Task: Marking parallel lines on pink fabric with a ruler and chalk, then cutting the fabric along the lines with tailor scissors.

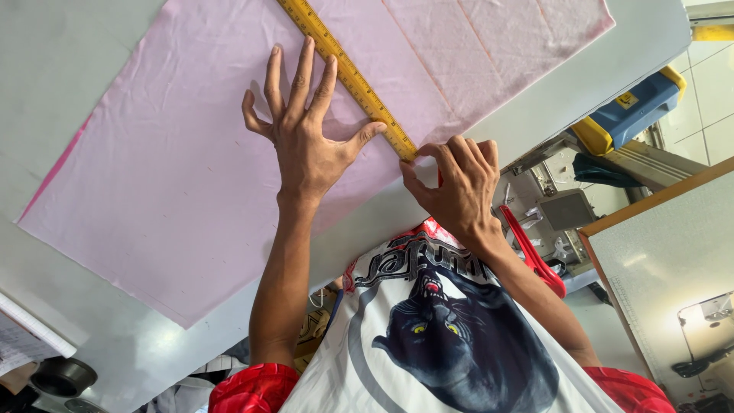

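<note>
A large sheet of pale pink fabric (168, 191) lies flat on a light grey table (69, 84). Across it runs a yellow ruler (359, 84), slanting from the top centre down to the table's near edge. My left hand (306, 145) is spread flat, palm down, its fingers pressing the fabric and the ruler. My right hand (459, 183) is closed at the ruler's lower end, right at the fabric's edge. It pinches a small red object (440, 177) that is mostly hidden by the fingers.
Beyond the table's edge on the right are a blue and yellow box (634, 107), grey machine parts (566, 206) and a red-handled tool (535, 264). A second wood-edged table (665, 252) stands at the far right. Papers (23, 344) and a dark round pot (65, 376) sit lower left.
</note>
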